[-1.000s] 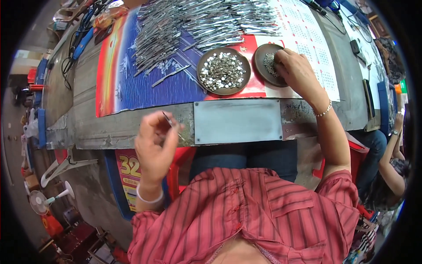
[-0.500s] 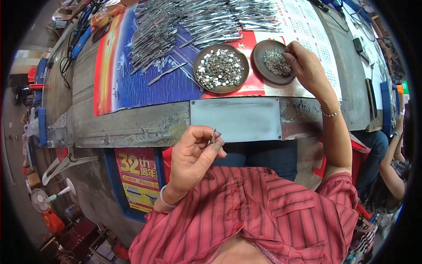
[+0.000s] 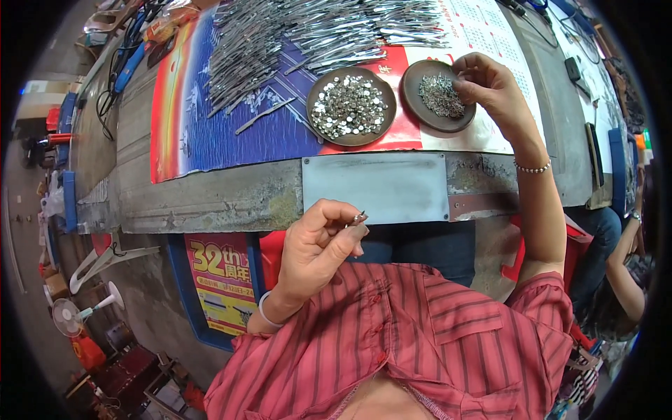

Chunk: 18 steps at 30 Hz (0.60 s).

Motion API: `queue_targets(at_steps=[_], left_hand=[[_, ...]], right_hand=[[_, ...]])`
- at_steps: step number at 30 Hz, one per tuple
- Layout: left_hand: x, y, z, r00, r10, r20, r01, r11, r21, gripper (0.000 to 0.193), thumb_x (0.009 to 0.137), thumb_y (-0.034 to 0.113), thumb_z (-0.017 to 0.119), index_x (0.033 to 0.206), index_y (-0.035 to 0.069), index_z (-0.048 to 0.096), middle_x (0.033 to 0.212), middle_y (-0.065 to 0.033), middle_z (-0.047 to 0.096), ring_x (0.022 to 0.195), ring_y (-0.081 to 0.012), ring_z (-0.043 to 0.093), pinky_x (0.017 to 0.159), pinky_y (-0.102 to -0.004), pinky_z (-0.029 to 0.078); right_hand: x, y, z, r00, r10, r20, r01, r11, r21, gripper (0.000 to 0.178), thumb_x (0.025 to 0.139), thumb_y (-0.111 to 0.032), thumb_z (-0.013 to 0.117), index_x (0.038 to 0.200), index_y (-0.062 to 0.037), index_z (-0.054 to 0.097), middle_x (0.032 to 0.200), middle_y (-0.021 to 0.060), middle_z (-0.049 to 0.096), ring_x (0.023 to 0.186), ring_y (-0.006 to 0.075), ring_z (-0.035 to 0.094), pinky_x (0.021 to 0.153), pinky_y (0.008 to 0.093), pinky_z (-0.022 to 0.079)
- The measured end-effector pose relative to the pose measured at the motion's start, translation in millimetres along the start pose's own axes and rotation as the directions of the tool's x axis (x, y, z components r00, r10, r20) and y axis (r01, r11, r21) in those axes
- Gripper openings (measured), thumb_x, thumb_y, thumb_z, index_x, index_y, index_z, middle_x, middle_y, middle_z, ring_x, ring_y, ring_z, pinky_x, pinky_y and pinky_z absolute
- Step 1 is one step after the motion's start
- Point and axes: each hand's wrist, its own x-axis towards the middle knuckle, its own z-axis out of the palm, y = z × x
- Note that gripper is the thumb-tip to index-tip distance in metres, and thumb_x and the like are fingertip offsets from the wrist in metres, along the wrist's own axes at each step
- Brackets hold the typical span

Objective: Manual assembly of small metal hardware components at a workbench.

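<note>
My left hand (image 3: 322, 239) is closed in a pinch in front of the table edge. Between thumb and fingertips sits a small dark metal piece (image 3: 361, 215) with a pointed end; most of it is hidden. My right hand (image 3: 495, 92) hovers at the right rim of a round brown dish (image 3: 413, 112). Its thumb and forefinger curl together; whatever they hold is too small to make out. Tiny thin metal pins (image 3: 441, 96) fill that dish. Beside it, a second brown dish (image 3: 316, 126) carries many small shiny round discs (image 3: 350, 105).
Slim metal tool blanks (image 3: 329, 31) lie heaped along the back, and a single one (image 3: 266, 115) lies apart at the left. Printed poster sheets (image 3: 231, 150) cover the table. A pale plate (image 3: 374, 185) is fixed at the front edge. Another person's arm (image 3: 623, 273) shows at far right.
My left hand has shifted slightly right, and the piece in it now tilts more to the right. My right hand has risen slightly and turned at the pin dish.
</note>
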Motion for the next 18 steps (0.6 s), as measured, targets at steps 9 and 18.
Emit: queue_targets(at_steps=[9,18], left_hand=[[3.6,-3.8,0.7,0.999,-0.008,0.037,0.003,0.989,0.148,0.011,0.091,0.003,0.059,0.102,0.0,0.059,0.083,-0.0006,0.061,0.066,-0.003,0.054,0.058,-0.018,0.045],[20.3,-7.6,2.3,0.845,0.473,0.25,-0.521,0.621,0.585,0.023,0.075,-0.007,0.07,0.096,-0.001,0.062,0.082,-0.0118,0.065,0.068,-0.0188,0.063,0.059,-0.0264,0.049]], right_hand=[[1.3,10.4,-4.1,1.0,0.005,0.025,-0.004,1.0,-0.015,0.012,0.089,-0.011,0.065,0.088,0.0007,0.061,0.076,0.0014,0.062,0.065,0.0064,0.058,0.06,0.019,0.048],[-46.9,-25.6,46.2,0.975,0.04,0.218,-0.055,0.996,0.064,0.019,0.093,-0.018,0.06,0.092,0.0012,0.06,0.081,0.0024,0.061,0.072,0.009,0.059,0.068,0.0229,0.049]])
